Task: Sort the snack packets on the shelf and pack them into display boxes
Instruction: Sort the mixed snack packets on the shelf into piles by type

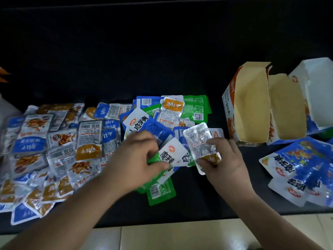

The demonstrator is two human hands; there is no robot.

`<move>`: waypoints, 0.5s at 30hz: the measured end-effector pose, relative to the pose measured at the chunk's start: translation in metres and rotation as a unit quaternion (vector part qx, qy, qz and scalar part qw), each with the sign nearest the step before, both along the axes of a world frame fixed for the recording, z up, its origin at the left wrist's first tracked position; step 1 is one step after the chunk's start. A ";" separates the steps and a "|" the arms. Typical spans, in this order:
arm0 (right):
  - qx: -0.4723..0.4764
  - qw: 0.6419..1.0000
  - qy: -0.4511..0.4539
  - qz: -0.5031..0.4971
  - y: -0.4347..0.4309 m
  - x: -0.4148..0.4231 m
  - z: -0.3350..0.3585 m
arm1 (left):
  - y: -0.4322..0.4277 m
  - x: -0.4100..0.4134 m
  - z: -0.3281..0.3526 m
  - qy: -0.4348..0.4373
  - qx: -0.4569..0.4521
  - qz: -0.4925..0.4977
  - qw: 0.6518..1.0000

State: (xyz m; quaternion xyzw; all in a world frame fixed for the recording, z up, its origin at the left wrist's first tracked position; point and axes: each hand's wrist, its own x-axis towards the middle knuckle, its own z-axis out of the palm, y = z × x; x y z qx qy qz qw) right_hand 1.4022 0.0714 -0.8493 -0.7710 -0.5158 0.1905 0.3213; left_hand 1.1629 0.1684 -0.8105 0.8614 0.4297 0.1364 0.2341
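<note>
Left hand [137,159] pinches a white-green packet [173,154] (blurred, prob. more than one) in the pile nr the shelf [198,204] front edge; right hand [223,159] grips a clear packet [198,139]; display boxes [252,109] stand towards the rt end.

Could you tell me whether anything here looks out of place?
Yes: one orange-labelled packet lies on the green and blue pile in the middle, away from similar packets spread at the left.
</note>
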 end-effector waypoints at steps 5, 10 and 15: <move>0.041 0.990 0.121 -0.066 -0.006 0.004 0.022 | 0.059 0.001 0.000 0.198 -0.068 -0.059 0.976; 0.025 0.971 0.230 -0.055 -0.009 -0.003 0.038 | 0.077 0.006 -0.003 0.192 -0.056 -0.090 0.976; 0.027 0.931 0.352 -0.093 -0.011 -0.006 0.039 | 0.081 0.017 0.001 0.222 -0.031 -0.071 0.972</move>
